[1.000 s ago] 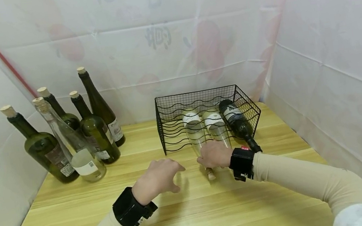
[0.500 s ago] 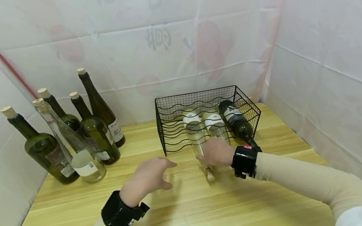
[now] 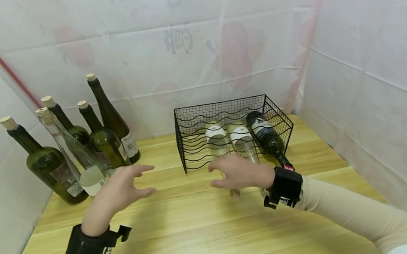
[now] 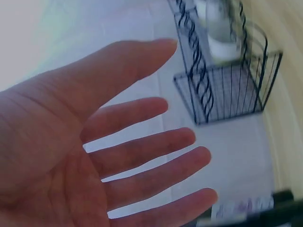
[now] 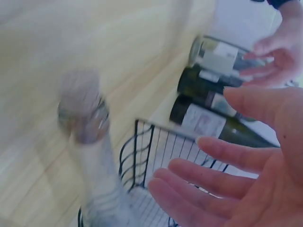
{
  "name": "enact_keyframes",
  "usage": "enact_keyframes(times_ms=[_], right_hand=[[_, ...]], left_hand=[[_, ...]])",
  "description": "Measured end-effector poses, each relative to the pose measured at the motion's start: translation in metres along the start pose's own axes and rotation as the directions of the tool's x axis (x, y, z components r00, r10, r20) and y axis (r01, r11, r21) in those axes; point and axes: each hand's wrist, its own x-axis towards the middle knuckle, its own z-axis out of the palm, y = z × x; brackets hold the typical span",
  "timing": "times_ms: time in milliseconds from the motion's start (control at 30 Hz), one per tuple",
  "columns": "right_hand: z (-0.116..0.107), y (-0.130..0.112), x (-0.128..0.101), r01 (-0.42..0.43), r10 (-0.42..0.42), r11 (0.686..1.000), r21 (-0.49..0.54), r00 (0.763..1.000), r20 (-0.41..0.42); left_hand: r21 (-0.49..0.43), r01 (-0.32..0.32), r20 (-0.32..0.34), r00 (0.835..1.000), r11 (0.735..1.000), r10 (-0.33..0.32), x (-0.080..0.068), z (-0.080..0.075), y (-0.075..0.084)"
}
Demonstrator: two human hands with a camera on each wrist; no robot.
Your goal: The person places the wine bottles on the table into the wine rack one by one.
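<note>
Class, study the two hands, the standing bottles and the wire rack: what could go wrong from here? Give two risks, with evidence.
1. The left hand is near the closely grouped standing bottles; a careless nudge might tip one into its neighbours.
2. The right hand hovers over the clear bottles, which jut beyond the front of the wire rack; brushing one could shift it.

Both hands apart, fingers extended, thumbs spread
</note>
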Motion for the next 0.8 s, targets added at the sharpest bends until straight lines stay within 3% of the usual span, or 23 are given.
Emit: enact_keyframes(times_ms=[167, 267, 333, 433, 500, 667, 800], right_hand=[[0.003, -0.012, 0.000, 0.032, -0.035, 0.999, 0.030, 0.994, 0.106], [0.003, -0.013, 0.003, 0.091, -0.091, 0.996, 0.006, 0.988, 0.122], [0.003, -0.014, 0.007, 0.116, -0.115, 0.993, -0.001, 0.984, 0.134], [0.001, -0.016, 0.011, 0.128, -0.125, 0.992, -0.005, 0.977, 0.171], [0.000, -0.018, 0.014, 0.128, -0.124, 0.992, -0.008, 0.973, 0.197], [-0.001, -0.024, 0.017, 0.124, -0.113, 0.992, -0.028, 0.964, 0.242], [-0.001, -0.028, 0.020, 0.141, -0.124, 0.989, -0.050, 0.959, 0.253]], left_hand=[[0.006, 0.085, -0.103, 0.991, 0.996, -0.084, -0.016, -0.018, -0.018], [0.018, 0.128, -0.189, 0.974, 0.992, -0.122, -0.026, -0.029, -0.028], [0.022, 0.159, -0.256, 0.955, 0.987, -0.149, -0.033, -0.036, -0.036], [0.016, 0.226, -0.352, 0.913, 0.974, -0.206, -0.044, -0.047, -0.047], [0.002, 0.284, -0.383, 0.886, 0.959, -0.262, -0.051, -0.054, -0.053], [-0.043, 0.421, -0.400, 0.824, 0.906, -0.401, -0.057, -0.069, -0.068], [-0.045, 0.486, -0.366, 0.805, 0.873, -0.467, -0.053, -0.078, -0.079]])
